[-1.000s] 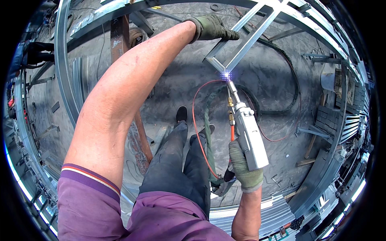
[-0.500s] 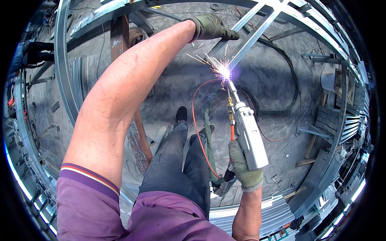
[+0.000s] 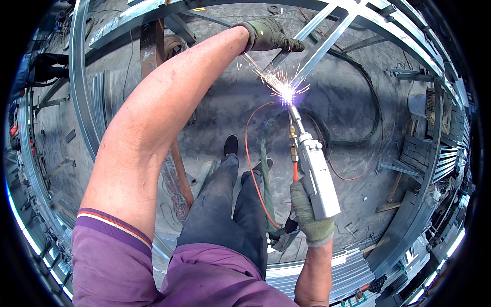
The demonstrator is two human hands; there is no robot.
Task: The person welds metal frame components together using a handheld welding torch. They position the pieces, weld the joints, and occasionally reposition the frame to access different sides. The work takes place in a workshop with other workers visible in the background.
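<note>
My right hand (image 3: 312, 217), in a grey-green glove, is closed round the handle of a white handheld welding gun (image 3: 318, 174). At its nozzle a bright violet-white glow throws sparks (image 3: 284, 87) up and to the left, at the lower end of slanting steel tubes (image 3: 321, 52). An orange hose and brass fittings (image 3: 293, 143) run along the gun's left side. My left hand (image 3: 268, 36), also gloved, reaches across above the sparks and rests on a steel tube (image 3: 279, 58), seemingly gripping it, one finger pointing right. Its other fingertips are partly hidden.
A steel frame (image 3: 117, 28) arches across the far side. A dark green sheathed cable (image 3: 379, 102) and a thin red hose (image 3: 247, 138) loop over the floor. A rusty beam (image 3: 182, 179) stands left of my legs. Stacked metal profiles (image 3: 342, 271) lie close on the right.
The sparks now spray in a denser fan up and to the left. The welding gun has shifted very slightly; my left hand stays where it was.
</note>
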